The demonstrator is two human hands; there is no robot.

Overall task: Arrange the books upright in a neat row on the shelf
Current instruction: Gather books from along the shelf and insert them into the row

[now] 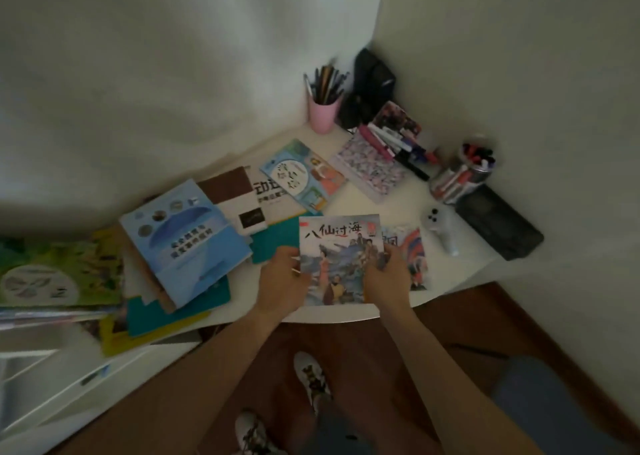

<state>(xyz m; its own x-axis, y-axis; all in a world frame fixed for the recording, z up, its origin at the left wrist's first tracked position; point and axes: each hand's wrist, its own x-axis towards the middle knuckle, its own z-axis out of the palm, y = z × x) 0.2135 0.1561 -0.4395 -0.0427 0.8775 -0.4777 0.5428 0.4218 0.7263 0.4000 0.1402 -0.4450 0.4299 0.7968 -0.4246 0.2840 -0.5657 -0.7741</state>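
A person stood at a white desk (pixel 349 205) in a dim corner. Both hands held a picture book (pixel 341 257) near the desk's near edge: the left hand (pixel 282 274) gripped its left side, the right hand (pixel 386 276) its right side, fingers curled around it. More books (pixel 187 233) lay scattered flat to the left. A pink cup of pens (pixel 323 115) stood at the far wall.
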